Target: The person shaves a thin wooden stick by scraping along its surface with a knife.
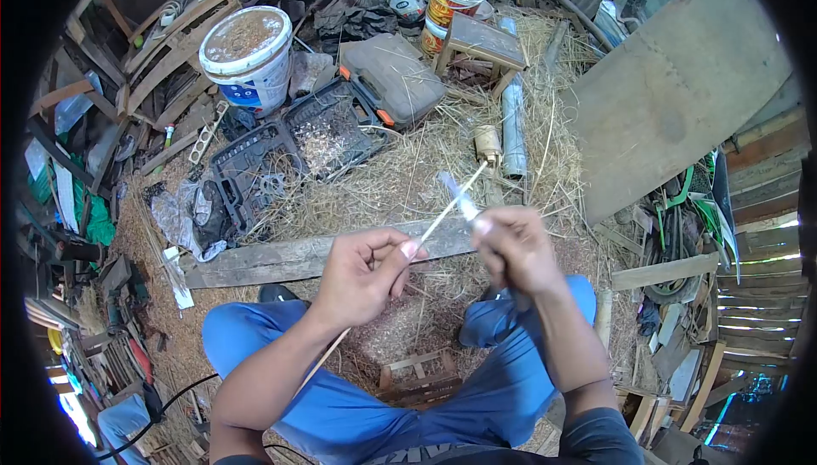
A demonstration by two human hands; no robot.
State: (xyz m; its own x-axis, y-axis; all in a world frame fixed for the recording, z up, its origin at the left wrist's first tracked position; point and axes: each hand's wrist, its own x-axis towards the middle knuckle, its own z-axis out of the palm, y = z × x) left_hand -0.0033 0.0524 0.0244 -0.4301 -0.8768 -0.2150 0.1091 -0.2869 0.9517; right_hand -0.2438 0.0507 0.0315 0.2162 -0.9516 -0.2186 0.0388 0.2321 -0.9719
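Observation:
My left hand (364, 276) is closed around a thin pale strip of wood or bamboo (444, 212), pinching it between thumb and fingers. The strip slants up and away to the right, and its lower end passes under my left forearm. In my right hand (521, 248) is a knife (465, 204), gripped with the thumb towards the blade. Its blade, somewhat blurred, crosses the strip just beyond my left hand; whether the two touch I cannot tell. Most of the knife's handle is hidden by my fingers.
A wooden plank (259, 264) lies across the ground before my feet. Beyond it are an open tool case (328, 129), a white bucket (247, 61), a small wooden stool (487, 42) and a grey pipe (513, 125). Shavings cover the ground; a large board (681, 91) leans at right.

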